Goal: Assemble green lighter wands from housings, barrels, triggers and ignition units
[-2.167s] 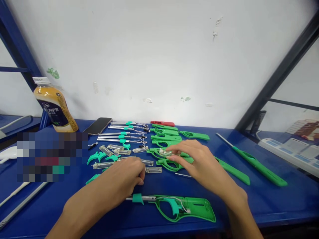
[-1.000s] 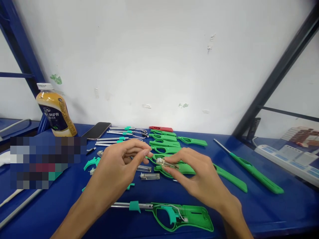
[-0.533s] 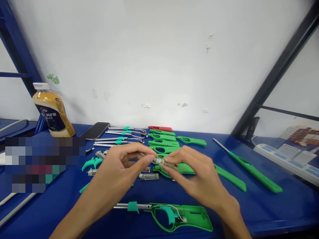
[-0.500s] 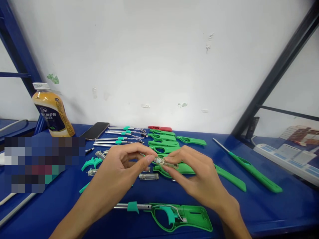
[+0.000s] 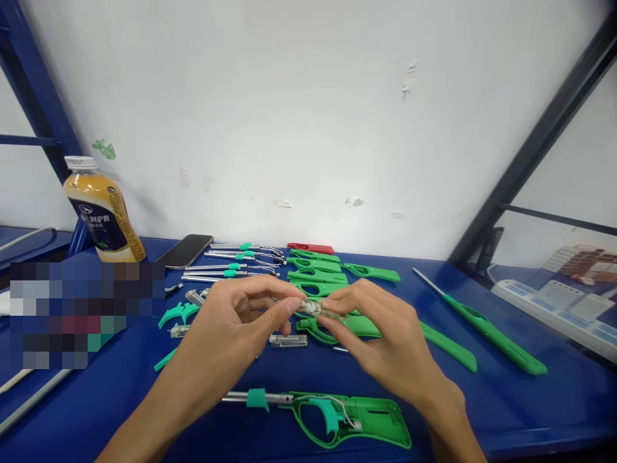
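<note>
Both hands meet over the middle of the table on a small transparent lighter fuel tank (image 5: 312, 308). My left hand (image 5: 236, 321) pinches its valve end between thumb and forefinger. My right hand (image 5: 385, 328) grips the body, with fingertips covering part of it. Below them lies an open green lighter shell (image 5: 380, 418) with a teal trigger (image 5: 328, 415), a white wire and a metal tube inside. Another transparent tank (image 5: 288, 341) rests just under the hands. Teal triggers (image 5: 172, 315) and more tanks lie left, partly hidden by my left hand.
Several green shell halves (image 5: 315, 276) and a red one (image 5: 311, 248) lie behind the hands. Metal tubes with wires (image 5: 226, 274), a phone (image 5: 187, 251) and a drink bottle (image 5: 101, 212) are further left. An assembled green lighter (image 5: 486, 331) lies right.
Both hands keep the fuel tank in nearly the same place, with slight finger movement around it. The view has shifted a little.
</note>
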Demonstrator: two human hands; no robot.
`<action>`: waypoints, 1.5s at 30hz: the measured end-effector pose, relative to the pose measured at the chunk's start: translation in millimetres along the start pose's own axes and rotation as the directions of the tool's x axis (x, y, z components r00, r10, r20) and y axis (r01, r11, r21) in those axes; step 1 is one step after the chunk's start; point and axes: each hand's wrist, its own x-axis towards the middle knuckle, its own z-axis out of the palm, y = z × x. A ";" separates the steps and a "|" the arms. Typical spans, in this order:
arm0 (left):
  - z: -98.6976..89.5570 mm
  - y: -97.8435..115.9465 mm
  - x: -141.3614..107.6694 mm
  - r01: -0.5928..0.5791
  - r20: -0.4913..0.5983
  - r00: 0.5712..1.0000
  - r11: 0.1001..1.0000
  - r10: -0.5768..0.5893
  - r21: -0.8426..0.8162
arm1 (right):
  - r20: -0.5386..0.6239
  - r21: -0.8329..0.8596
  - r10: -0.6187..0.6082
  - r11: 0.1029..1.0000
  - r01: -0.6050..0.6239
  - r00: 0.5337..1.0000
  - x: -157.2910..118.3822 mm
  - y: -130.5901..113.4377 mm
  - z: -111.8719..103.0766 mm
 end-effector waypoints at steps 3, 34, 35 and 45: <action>0.0 -0.5 -1.6 0.012 0.013 1.000 1.000 -0.012 0.012 | 0.011 -0.022 -0.014 1.000 0.014 1.000 0.3 0.4 -0.2; 28.8 5.7 -16.1 -0.361 -0.162 0.888 0.871 0.430 0.334 | 0.077 -0.377 -0.098 0.918 0.120 0.992 -2.2 -10.3 15.8; 28.8 5.2 -15.9 -0.353 -0.161 0.894 0.877 0.419 0.325 | 0.075 -0.384 -0.096 0.916 0.117 0.993 -2.3 -10.6 16.8; 32.1 -4.7 -11.0 -0.289 -0.174 0.934 0.947 0.311 0.140 | 0.050 -0.421 -0.092 0.901 0.105 0.994 -1.4 -12.6 23.6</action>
